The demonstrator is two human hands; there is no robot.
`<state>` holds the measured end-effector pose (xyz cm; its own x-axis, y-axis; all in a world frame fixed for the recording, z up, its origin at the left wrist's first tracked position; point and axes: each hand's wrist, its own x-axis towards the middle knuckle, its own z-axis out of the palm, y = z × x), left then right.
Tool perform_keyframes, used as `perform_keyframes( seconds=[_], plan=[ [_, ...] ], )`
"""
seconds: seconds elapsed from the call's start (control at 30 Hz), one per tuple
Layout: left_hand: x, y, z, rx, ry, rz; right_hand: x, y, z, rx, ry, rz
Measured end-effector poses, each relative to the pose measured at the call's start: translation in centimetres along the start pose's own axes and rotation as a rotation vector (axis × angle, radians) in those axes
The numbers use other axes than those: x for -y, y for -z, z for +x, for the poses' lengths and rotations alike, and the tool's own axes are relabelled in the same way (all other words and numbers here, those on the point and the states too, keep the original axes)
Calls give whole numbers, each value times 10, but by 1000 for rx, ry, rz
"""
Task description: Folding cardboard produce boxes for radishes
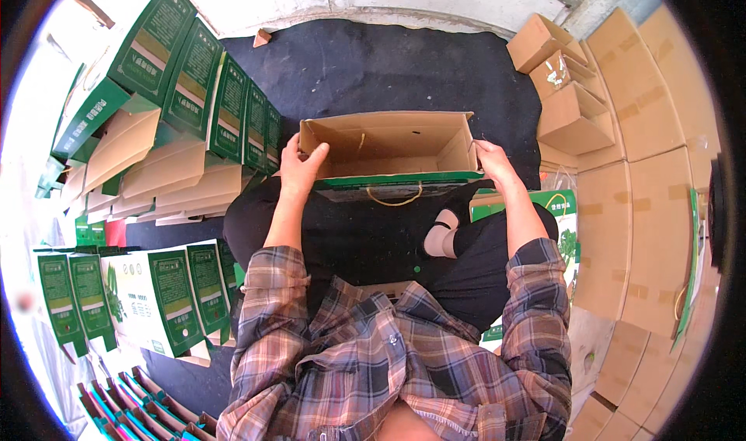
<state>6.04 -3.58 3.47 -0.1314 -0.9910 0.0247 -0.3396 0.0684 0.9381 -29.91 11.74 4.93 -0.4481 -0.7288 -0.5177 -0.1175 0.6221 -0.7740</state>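
Observation:
An open-topped cardboard box (pixel 388 170) with a bare brown inside and a green outer side stands in front of me. On its near side hangs a looped yellow cord handle (pixel 395 203); a short bit of cord shows inside. My left hand (pixel 300 167) grips the box's left end, thumb over the rim and the other fingers on the outside. At the right end my right hand (pixel 493 163) holds the rim, its fingers partly hidden behind the wall. Both forearms come up from plaid sleeves.
Rows of green printed boxes (pixel 190 83) with open flaps stand at left. Brown cartons (pixel 653 208) are stacked along the right, smaller open ones (pixel 573 118) beside them. Black cloth (pixel 388 60) covers the floor. A green-and-white box (pixel 566 231) lies by my right knee.

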Motion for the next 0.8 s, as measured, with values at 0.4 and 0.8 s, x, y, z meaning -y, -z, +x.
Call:
perform_keyframes(
  seconds=[0.4, 0.8],
  plan=[
    [-27, 3, 14, 234, -153, 667, 5, 0, -3, -72, 79, 99],
    [-33, -2, 2, 526, -70, 334, 14, -3, -5, 66, 134, 98]
  ],
)
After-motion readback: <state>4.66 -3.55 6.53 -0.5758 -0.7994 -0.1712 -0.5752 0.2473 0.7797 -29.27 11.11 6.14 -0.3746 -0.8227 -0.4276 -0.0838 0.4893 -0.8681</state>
